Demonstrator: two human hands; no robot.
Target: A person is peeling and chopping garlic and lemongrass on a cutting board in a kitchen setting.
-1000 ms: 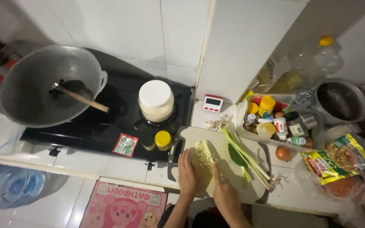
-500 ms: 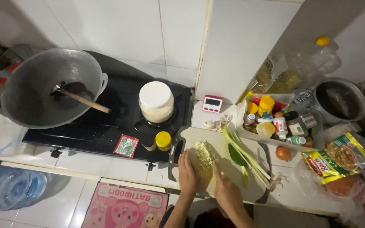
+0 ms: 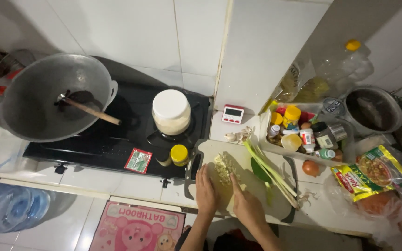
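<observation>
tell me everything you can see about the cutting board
The cutting board is a pale, plastic-looking slab with a dark rim and a slot handle at its left end. It lies flat on the white counter, right of the black stove. A pile of pale chopped bits sits on its middle, and long green stalks lie slanted across its right side. The left hand and right hand both rest on it beside the pile; any knife is too hidden to tell.

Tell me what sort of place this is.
Most likely a small home kitchen. A black gas stove carries a grey wok, and both hands, left hand and right hand, rest on a cutting board by chopped garlic, beside a tray of seasoning jars.
</observation>
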